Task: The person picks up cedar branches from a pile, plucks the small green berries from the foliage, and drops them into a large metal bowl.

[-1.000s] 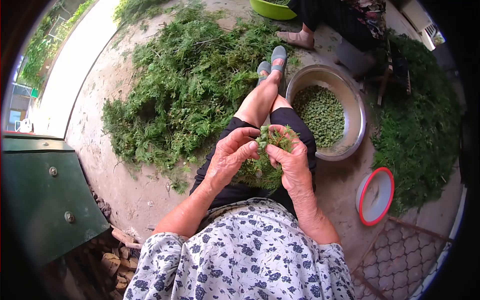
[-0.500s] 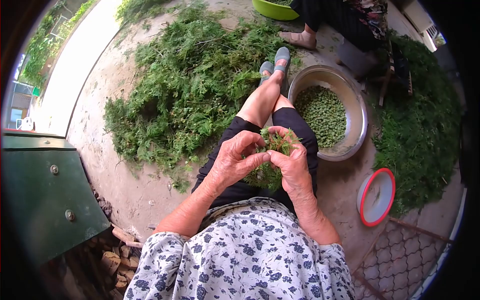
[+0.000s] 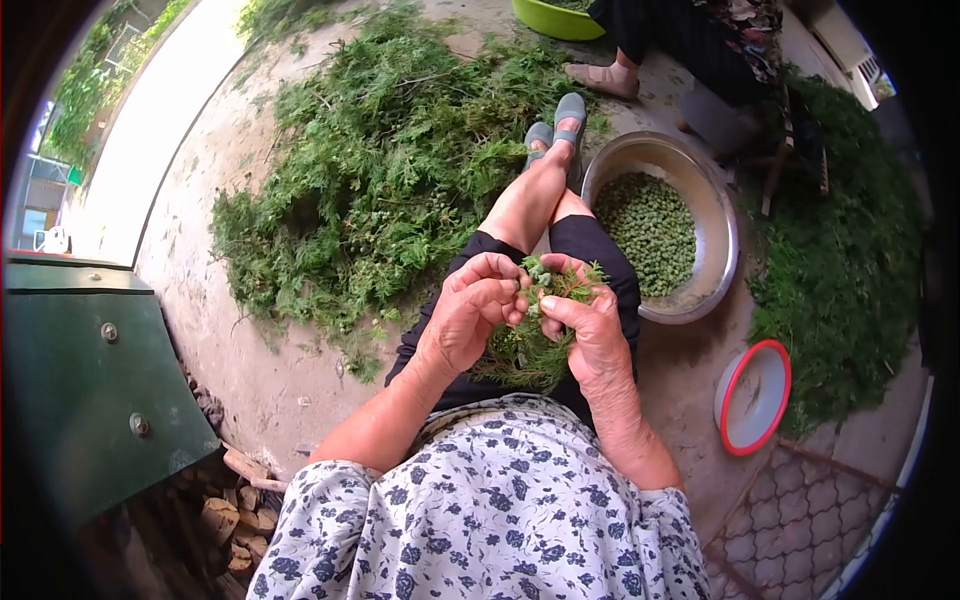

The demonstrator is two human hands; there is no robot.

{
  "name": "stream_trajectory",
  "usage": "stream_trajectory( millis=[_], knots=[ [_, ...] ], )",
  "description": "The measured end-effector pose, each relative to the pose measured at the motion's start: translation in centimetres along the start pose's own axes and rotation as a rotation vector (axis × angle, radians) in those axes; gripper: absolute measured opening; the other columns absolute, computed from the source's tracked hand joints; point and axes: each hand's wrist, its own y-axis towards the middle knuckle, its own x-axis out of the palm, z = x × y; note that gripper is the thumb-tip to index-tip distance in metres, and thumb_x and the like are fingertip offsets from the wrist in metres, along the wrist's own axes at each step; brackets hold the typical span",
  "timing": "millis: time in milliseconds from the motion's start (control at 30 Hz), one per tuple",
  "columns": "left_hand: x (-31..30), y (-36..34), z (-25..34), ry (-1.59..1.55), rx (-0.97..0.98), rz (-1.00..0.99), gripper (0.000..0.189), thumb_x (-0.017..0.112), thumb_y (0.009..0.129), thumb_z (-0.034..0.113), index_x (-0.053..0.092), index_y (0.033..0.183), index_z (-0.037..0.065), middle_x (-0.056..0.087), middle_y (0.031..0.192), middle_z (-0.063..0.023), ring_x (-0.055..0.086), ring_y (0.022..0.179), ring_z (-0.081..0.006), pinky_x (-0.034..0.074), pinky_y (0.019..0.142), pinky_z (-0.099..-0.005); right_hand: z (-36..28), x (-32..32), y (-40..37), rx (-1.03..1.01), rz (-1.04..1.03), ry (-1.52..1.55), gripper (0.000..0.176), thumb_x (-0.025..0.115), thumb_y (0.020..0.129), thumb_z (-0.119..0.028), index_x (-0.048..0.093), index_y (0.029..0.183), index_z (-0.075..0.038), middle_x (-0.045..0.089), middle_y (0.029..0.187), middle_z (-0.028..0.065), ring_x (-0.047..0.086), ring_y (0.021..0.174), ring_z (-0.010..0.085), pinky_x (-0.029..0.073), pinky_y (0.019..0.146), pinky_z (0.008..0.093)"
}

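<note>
My right hand [image 3: 590, 325] grips a green leafy sprig [image 3: 528, 355] over my lap, with its small green seed pods at the top. My left hand [image 3: 470, 310] pinches at the pods on that sprig, fingers curled against the right thumb. A steel bowl [image 3: 718, 225] holding many picked green pods [image 3: 650, 230] stands on the ground by my right knee. A large heap of cut green branches [image 3: 380, 170] lies to the left of my legs.
Another heap of greenery [image 3: 840, 250] lies at the right. A red-rimmed white lid [image 3: 752, 398] rests on the ground beside it. A second person's leg and foot [image 3: 600, 78] and a lime-green basin [image 3: 555, 18] are at the top. A green metal box [image 3: 90, 390] stands at the left.
My left fingers have shifted from a pinch at the sprig's top to a tighter curl against it. The sprig has turned slightly in my right hand.
</note>
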Motion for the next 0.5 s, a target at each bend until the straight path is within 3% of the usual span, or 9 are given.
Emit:
stream_trajectory(
  millis=[133,267,400,500],
  knots=[
    [-0.3,-0.2,0.1,-0.033,-0.008,0.018,0.006,0.057,0.082,0.009,0.055,0.087,0.006,0.056,0.082,-0.003,0.053,0.065,-0.0084,0.042,0.054,-0.0217,0.2,0.0,0.0,-0.095,0.053,-0.06,0.037,0.058,0.076,0.005,0.052,0.113,-0.002,0.056,0.081,-0.0007,0.048,0.061,0.0035,0.038,0.052,0.0172],
    [0.0,-0.5,-0.2,0.172,-0.034,0.036,0.018,0.066,0.081,0.018,0.057,0.086,0.004,0.052,0.066,0.0023,0.044,0.049,-0.0048,0.03,0.042,-0.0183,0.5,0.1,0.1,-0.155,0.073,-0.068,0.036,0.057,0.078,0.005,0.052,0.113,-0.003,0.055,0.085,-0.0006,0.047,0.062,0.0029,0.038,0.053,0.0165],
    [0.4,-0.7,-0.5,0.297,0.007,0.004,0.013,0.069,0.078,0.008,0.059,0.083,0.002,0.053,0.065,0.0025,0.043,0.048,-0.0034,0.03,0.041,-0.0179,1.0,0.7,0.1,-0.217,0.106,-0.18,0.036,0.055,0.079,0.006,0.051,0.114,-0.003,0.055,0.09,-0.0006,0.047,0.065,0.0019,0.039,0.054,0.016],
    [0.3,-0.7,-0.4,0.291,-0.03,-0.003,0.011,0.067,0.079,0.009,0.059,0.082,0.002,0.054,0.065,0.0019,0.044,0.048,-0.0039,0.03,0.041,-0.0171,0.9,0.4,0.0,-0.184,0.078,-0.162,0.038,0.055,0.079,0.006,0.05,0.115,-0.003,0.055,0.093,-0.0003,0.048,0.069,0.0017,0.04,0.055,0.016]
  ],
)
